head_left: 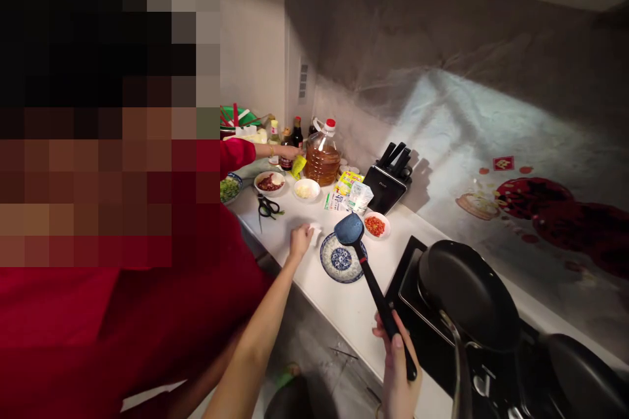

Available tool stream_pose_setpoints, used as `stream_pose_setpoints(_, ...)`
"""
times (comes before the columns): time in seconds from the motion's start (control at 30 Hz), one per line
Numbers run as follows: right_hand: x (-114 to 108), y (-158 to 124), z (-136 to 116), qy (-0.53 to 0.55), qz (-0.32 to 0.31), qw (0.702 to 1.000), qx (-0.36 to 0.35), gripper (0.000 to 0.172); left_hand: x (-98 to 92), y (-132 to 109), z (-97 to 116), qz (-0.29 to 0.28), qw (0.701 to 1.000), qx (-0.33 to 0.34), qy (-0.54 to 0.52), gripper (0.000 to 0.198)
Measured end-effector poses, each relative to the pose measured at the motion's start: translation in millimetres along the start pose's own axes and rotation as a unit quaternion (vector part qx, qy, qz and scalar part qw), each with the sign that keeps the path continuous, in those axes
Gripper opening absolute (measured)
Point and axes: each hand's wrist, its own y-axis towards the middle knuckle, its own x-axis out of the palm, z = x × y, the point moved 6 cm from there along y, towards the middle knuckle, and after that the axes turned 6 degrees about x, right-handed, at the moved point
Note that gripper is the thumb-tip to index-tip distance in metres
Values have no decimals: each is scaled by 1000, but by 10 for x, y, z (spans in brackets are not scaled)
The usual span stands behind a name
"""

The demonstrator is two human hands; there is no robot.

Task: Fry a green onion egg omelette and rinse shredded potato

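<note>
My right hand (400, 360) is wrapped round the black handle of a spatula (350, 230), its blade raised over a blue-and-white plate (341, 260). With closed fingers, my left hand (301, 242) grips a small white piece (316, 233) that looks like tissue, just above the counter to the left of the plate. A small bowl of chopped red pepper (375, 226) stands beyond the spatula blade. Black-handled scissors (268, 206) lie on the counter past my left hand.
A co-worker in a red garment (187, 327) stands close on the left, one hand (289, 152) by the bottles. A frying pan (466, 291) sits on the black hob at right. Farther back are an oil jug (322, 160), a knife block (384, 186) and a bowl of pale pieces (306, 190).
</note>
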Motion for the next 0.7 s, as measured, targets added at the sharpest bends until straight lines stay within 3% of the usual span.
stream_pose_setpoints(0.13,340,91,-27,-47,-23,999,10,48,-42,-129,584,25,995,46,-89,28)
stream_pose_setpoints(0.23,424,109,-18,6,-39,999,-5,44,-35,-171,907,36,982,99,-154,23)
stream_pose_setpoints(0.33,342,110,-36,52,-24,998,-22,38,-104,-98,789,57,984,85,-144,22)
stream_pose_setpoints(0.47,198,92,-80,26,-8,1000,-9,39,-398,-11,451,138,980,24,-140,21)
stream_pose_setpoints(0.53,194,76,-104,-8,-13,1000,-1,42,-504,-9,488,158,974,25,-159,22)
stream_pose_setpoints(0.7,279,12,-182,-41,-51,998,0,45,-324,99,990,-12,977,152,-149,25)
